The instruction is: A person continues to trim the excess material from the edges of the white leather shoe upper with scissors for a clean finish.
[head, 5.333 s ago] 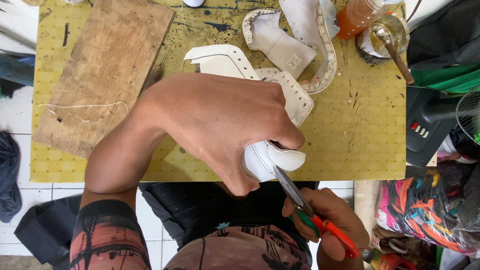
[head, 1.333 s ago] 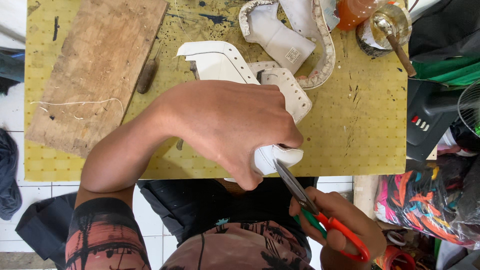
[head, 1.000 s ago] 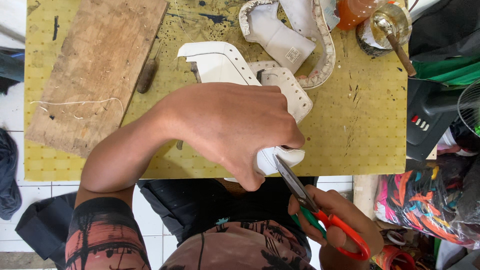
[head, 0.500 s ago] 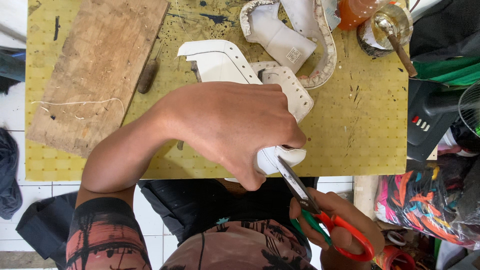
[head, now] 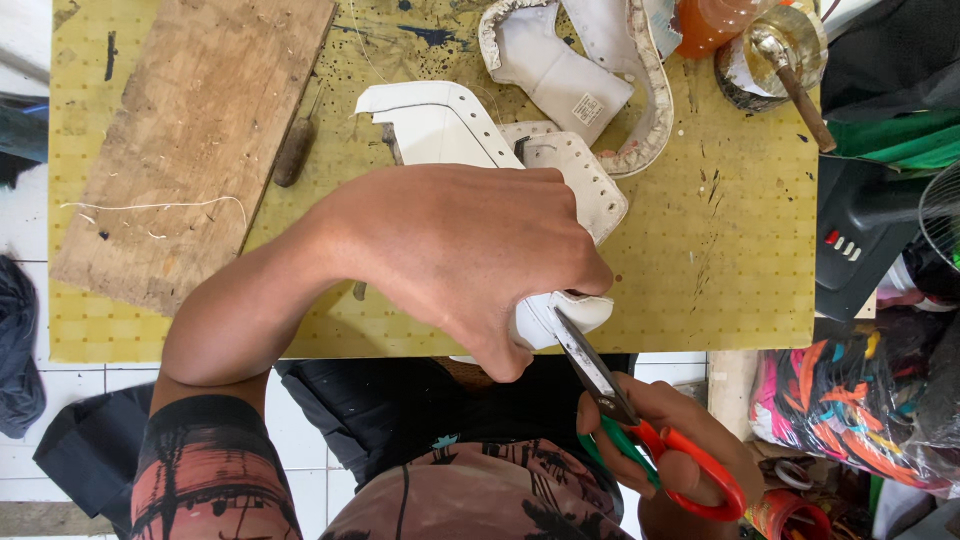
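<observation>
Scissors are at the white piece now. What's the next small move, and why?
Probably close the scissors a short way. Their blades already sit on the edge of the white shoe piece, which the left hand pins over the table's edge while the right hand grips the handles.

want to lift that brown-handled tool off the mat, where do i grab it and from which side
Grip the brown handle across its thick middle, fingers coming from above. It lies flat between the wooden board and the white shoe piece, so both sides are crowded.
</observation>
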